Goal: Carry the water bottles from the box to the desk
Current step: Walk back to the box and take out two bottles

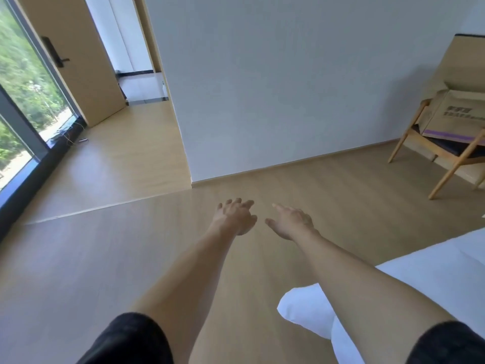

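Both empty: left hand (pixel 234 216) and right hand (pixel 290 222) loose-fingered, cardboard box (pixel 456 115) far right on chair (pixel 446 153), seemingly unreached, no bottles visible.

Pale wood-look floor (pixel 110 253) runs through the whole room and on past the wall corner toward the far left doorway. At the far right a wooden chair (pixel 446 164) stands on it, its legs splayed, and a cardboard box (pixel 456 114) sits tilted on the chair's dark seat. Near right, the corner of a bed with white bedding (pixel 430 279) reaches over the floor. By the window at far left, a thin cable (pixel 70 137) lies on the boards.
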Tool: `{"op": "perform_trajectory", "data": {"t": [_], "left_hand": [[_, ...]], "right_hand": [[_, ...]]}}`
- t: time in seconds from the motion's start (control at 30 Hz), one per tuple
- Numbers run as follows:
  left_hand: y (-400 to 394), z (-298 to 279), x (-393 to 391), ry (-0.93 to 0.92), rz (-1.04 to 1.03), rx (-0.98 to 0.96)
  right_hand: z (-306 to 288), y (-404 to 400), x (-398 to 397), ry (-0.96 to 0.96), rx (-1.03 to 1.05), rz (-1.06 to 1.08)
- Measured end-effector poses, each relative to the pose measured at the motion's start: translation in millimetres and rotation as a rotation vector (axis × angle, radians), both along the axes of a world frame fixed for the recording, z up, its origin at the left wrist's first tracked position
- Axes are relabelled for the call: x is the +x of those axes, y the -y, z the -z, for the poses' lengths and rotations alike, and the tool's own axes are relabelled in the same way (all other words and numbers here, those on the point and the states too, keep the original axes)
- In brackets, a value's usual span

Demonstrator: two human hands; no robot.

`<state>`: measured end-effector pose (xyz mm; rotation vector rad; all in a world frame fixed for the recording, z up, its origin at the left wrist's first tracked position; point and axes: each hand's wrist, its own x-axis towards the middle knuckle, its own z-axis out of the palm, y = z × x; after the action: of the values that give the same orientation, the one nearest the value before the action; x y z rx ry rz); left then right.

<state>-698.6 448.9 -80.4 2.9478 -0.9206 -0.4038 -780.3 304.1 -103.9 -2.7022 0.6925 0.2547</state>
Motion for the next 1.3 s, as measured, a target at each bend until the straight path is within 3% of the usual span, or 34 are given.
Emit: {"op": "perform_trajectory", "data": {"t": [0.3,0.53,0.83,1.3], "left_hand": [[132.5,14.9,90.2,-0.022,0.149,0.03],[268.7,33.5,160.8,-0.052,0.376,0.01],[428.3,16.4,288.8,-0.049,0.567,0.012],[667.3,32.8,264.7,-0.049,0.893,0.065]], "right_hand": [[10.2,122.1,52.1,-0.027,-0.01,0.173],[19.5,236.2,91.1,-0.09,-0.056,0.387],[-4.6,360.4,169.9,-0.156,-0.103,0.61],[12.7,534.7,145.9,-0.136,-0.019,0.894]]}}
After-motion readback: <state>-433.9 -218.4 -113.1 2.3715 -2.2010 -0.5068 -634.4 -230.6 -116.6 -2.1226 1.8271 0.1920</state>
